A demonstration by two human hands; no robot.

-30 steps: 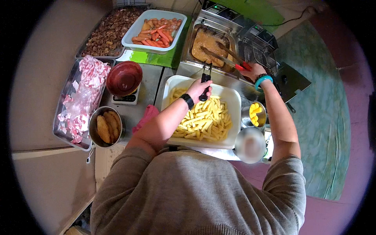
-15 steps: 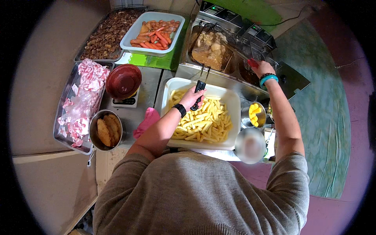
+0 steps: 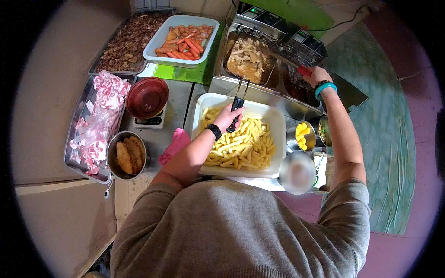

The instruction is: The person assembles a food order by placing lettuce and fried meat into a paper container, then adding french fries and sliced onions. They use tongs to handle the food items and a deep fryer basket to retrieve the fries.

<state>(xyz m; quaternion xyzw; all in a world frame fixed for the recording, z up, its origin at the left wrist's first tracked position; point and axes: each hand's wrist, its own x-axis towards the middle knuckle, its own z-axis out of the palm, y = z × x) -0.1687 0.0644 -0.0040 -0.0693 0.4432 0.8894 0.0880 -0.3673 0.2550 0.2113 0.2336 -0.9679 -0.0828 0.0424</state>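
Left hand (image 3: 227,118) has its fingers wrapped tight around black-handled tongs (image 3: 237,105), right over the white tray of fries (image 3: 241,144). Right hand (image 3: 315,75) is closed on the red fryer basket handle (image 3: 303,70) at the deep fryer (image 3: 269,55). Pink cloth (image 3: 175,144) lies on the surface just left of the tray.

Tongs: black-handled metal tongs (image 3: 237,103), gripped at the handle, tips pointing up over the fryer's near rim.
Fryer basket: wire basket (image 3: 249,58) sitting in the left well, full of pale fried pieces.
Red handle: red-tipped basket handle (image 3: 303,70), grasped over the right well.
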